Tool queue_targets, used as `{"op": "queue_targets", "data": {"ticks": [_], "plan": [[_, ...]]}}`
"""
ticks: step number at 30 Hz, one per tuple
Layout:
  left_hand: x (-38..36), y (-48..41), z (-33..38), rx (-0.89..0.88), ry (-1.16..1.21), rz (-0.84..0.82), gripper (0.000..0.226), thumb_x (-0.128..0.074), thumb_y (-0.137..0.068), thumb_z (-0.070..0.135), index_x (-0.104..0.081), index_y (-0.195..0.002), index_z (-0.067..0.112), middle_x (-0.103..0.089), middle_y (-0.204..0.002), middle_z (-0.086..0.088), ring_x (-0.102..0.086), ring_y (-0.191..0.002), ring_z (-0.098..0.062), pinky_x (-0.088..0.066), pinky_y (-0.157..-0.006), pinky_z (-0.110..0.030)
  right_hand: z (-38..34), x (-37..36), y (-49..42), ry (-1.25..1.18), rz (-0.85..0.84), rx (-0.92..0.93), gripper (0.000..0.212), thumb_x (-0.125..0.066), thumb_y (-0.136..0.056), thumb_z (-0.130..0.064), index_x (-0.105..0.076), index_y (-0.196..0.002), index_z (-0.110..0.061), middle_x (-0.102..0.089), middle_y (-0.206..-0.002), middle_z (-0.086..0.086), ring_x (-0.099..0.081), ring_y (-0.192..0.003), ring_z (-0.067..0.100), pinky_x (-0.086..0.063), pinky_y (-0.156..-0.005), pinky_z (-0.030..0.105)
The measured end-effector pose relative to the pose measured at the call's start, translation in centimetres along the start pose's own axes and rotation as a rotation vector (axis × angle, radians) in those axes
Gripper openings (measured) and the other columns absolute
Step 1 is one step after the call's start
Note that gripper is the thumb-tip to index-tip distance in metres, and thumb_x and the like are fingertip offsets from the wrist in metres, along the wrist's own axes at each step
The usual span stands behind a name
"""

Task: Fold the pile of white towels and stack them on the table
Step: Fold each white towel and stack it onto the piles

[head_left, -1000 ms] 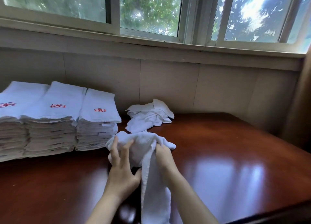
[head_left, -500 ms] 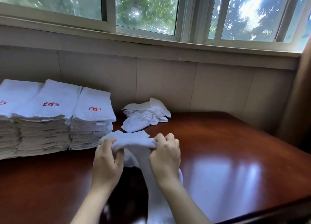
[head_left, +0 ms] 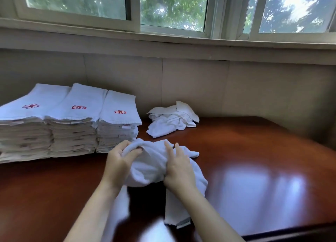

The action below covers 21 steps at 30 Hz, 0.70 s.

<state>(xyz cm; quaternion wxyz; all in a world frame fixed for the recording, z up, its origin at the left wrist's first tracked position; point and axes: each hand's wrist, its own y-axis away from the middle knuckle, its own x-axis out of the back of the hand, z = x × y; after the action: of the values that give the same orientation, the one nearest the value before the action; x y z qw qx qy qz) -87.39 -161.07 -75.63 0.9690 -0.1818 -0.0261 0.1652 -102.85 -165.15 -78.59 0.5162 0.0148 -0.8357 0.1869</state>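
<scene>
Leftmost stack (head_left: 21, 125) partly beyond left edge; bottom of held towel (head_left: 151, 161) blurry

Three stacks of folded towels (head_left: 72, 125) block the table's (head_left: 263, 169) left rear, a crumpled towel pile (head_left: 171, 119) sits mid-rear, and the right side lies bare.
</scene>
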Motion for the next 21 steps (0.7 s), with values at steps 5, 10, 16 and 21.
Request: {"op": "queue_targets", "data": {"ticks": [5, 10, 16, 21], "plan": [[4.3, -1.1, 0.6, -0.110, -0.328, 0.286, 0.018, -0.071, -0.075, -0.001, -0.063, -0.073, 0.015, -0.061, -0.069, 0.002, -0.055, -0.070, -0.017, -0.041, -0.066, -0.030, 1.7, 3.8, -0.9, 0.089, 0.335, -0.101, 0.055, -0.049, -0.080, -0.003, -0.046, -0.131, -0.023, -0.054, -0.120, 0.003, -0.056, -0.105, 0.028, -0.040, -0.077, 0.031], [7.1, -1.1, 0.1, -0.402, -0.725, 0.730, 0.035, -0.060, -0.072, -0.012, -0.065, -0.106, -0.002, -0.054, -0.106, -0.029, -0.056, -0.096, -0.045, -0.042, -0.086, -0.046, 4.2, 6.6, -0.7, -0.382, 0.478, -0.135, 0.036, -0.055, -0.077, 0.002, -0.061, -0.107, -0.015, -0.068, -0.088, 0.005, -0.061, -0.082, 0.029, -0.038, -0.063, 0.028], [8.5, -1.4, -2.2, 0.061, -0.757, 0.824, 0.025, -0.060, -0.082, 0.011, -0.064, -0.106, 0.016, -0.050, -0.119, -0.018, -0.057, -0.091, -0.047, -0.045, -0.076, -0.050, 5.0, 5.6, -0.6, -0.208, 0.345, -0.401, 0.014, -0.048, -0.088, -0.028, -0.056, -0.093, -0.017, -0.052, -0.090, 0.004, -0.048, -0.080, 0.029, -0.035, -0.063, 0.030], [8.4, -2.2, -4.6, 0.410, -0.014, 0.790, 0.022, -0.060, -0.088, 0.008, -0.063, -0.110, 0.009, -0.064, -0.105, -0.011, -0.061, -0.084, -0.030, -0.056, -0.059, -0.031, 5.3, 5.9, -0.9, -0.274, -0.062, -0.690, 0.022, -0.034, -0.089, -0.026, -0.046, -0.100, -0.011, -0.057, -0.081, 0.012, -0.058, -0.075, 0.028, -0.041, -0.064, 0.030]]}}
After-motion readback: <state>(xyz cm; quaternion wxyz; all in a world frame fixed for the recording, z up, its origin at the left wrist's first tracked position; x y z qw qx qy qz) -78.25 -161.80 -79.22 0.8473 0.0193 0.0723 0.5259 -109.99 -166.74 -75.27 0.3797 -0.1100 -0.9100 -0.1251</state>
